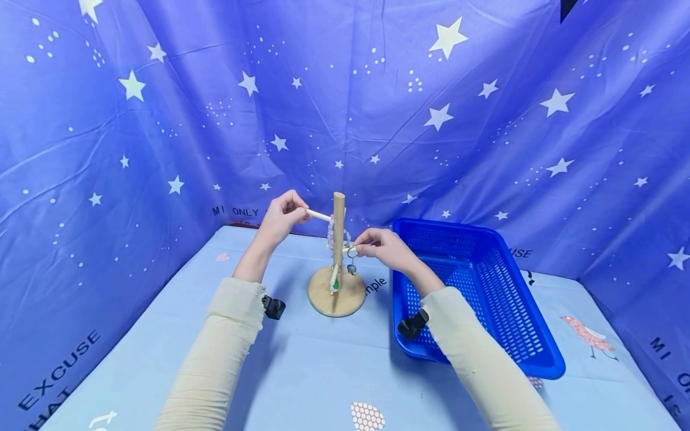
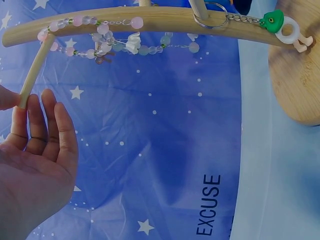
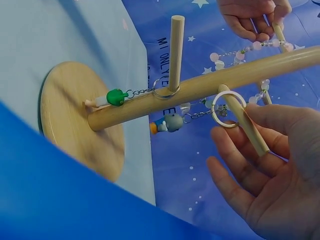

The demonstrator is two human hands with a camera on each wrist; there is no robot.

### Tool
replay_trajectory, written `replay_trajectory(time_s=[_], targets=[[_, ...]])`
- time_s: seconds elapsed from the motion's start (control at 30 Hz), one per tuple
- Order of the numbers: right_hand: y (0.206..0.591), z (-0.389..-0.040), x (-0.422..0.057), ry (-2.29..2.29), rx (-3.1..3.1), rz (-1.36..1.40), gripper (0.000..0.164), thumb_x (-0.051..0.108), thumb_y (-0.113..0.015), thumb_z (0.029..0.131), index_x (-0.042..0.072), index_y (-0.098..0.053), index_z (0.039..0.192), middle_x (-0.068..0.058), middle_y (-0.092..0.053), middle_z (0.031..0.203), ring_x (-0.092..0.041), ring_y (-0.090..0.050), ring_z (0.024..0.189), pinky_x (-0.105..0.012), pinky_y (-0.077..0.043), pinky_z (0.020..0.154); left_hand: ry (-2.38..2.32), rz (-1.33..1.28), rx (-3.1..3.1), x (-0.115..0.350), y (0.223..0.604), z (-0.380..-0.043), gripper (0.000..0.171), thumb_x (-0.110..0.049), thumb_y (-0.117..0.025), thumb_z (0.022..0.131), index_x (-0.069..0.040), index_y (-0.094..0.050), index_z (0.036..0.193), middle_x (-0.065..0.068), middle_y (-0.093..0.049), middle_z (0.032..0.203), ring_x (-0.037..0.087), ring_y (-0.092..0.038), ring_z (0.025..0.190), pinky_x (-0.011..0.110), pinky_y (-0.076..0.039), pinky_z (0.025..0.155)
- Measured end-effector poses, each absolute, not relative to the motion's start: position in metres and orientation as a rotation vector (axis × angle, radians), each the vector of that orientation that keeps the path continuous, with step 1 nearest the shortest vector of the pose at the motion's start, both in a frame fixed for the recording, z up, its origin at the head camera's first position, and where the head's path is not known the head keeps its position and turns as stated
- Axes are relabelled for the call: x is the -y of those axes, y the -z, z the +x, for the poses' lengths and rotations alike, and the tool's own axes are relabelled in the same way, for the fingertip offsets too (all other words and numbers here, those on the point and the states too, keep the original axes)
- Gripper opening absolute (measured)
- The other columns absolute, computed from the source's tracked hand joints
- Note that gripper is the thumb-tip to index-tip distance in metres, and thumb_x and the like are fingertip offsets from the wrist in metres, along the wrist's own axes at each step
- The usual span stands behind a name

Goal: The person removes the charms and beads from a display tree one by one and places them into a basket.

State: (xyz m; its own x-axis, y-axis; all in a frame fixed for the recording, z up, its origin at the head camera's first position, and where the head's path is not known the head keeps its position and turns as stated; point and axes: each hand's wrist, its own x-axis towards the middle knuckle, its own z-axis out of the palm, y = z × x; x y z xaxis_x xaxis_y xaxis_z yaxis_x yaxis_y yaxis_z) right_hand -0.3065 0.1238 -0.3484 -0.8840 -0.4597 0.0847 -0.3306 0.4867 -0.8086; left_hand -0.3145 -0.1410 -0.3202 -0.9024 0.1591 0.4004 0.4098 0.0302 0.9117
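Note:
A wooden peg stand [image 1: 338, 230] with a round base stands upright on the table. My left hand [image 1: 281, 216] pinches the end of an upper peg [image 2: 36, 75] between thumb and forefinger. Pink and clear bead bracelets [image 2: 75, 21] hang on that side of the post. At a lower peg [image 3: 245, 122], my right hand [image 1: 384, 248] holds a keychain's metal ring [image 3: 214, 111] with thumb and fingers, and the ring encircles the peg. From it dangles a small grey-and-blue figure [image 3: 172, 122]. A second keychain with a green-headed figure [image 3: 117, 97] hangs from another low peg [image 3: 176, 52].
A blue perforated basket [image 1: 480, 239] stands on the table to the right, beneath my right forearm. The light blue tablecloth [image 1: 302, 371] carries printed shapes. Behind the table hangs a blue curtain [image 1: 345, 108] with stars. A black camera strap sits on each wrist.

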Motion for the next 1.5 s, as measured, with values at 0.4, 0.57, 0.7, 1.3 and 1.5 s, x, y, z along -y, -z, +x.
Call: replay_trajectory(time_s=[0.4,0.57,0.7,1.3,1.5], targets=[[0.35,-0.308,-0.128,1.347,-2.637,-0.652,0.015,0.015,-0.063,0.097,0.003,-0.068,0.105,-0.015,-0.07,0.103,-0.022,-0.069,0.092,-0.043,-0.058,0.091,2.008,-0.593,2.091,0.141,0.32,-0.314,0.017,0.007,-0.051,0.09,-0.008,-0.056,0.083,-0.008,-0.062,0.074,0.005,-0.064,0.073,0.016,-0.058,0.072],[0.35,-0.308,-0.13,1.384,-2.629,-0.656,0.016,0.016,-0.064,0.097,0.002,-0.068,0.104,-0.016,-0.069,0.104,-0.021,-0.069,0.09,-0.048,-0.059,0.092,2.004,-0.594,2.089,0.141,0.32,-0.314,0.019,0.007,-0.05,0.09,-0.01,-0.056,0.083,-0.008,-0.062,0.074,0.004,-0.064,0.073,0.016,-0.058,0.072],[0.349,-0.308,-0.132,1.403,-2.625,-0.65,0.017,0.016,-0.065,0.096,0.001,-0.068,0.104,-0.018,-0.069,0.104,-0.019,-0.069,0.089,-0.042,-0.06,0.09,2.0,-0.594,2.092,0.141,0.32,-0.314,0.019,0.007,-0.05,0.09,-0.01,-0.056,0.083,-0.008,-0.062,0.074,0.004,-0.064,0.073,0.016,-0.058,0.072],[0.348,-0.307,-0.142,1.408,-2.642,-0.614,0.017,0.017,-0.065,0.096,0.002,-0.068,0.103,-0.014,-0.071,0.1,-0.012,-0.066,0.083,-0.028,-0.059,0.078,2.026,-0.578,2.086,0.141,0.32,-0.313,0.024,0.006,-0.05,0.089,-0.015,-0.057,0.08,-0.008,-0.061,0.074,0.003,-0.064,0.074,0.019,-0.061,0.076],[0.347,-0.308,-0.149,1.462,-2.623,-0.637,0.016,0.015,-0.065,0.096,0.001,-0.068,0.103,-0.011,-0.069,0.096,-0.024,-0.065,0.084,-0.024,-0.055,0.073,2.033,-0.58,2.08,0.14,0.32,-0.314,0.023,0.006,-0.05,0.089,-0.015,-0.057,0.08,-0.008,-0.062,0.074,0.003,-0.064,0.074,0.02,-0.061,0.077]])
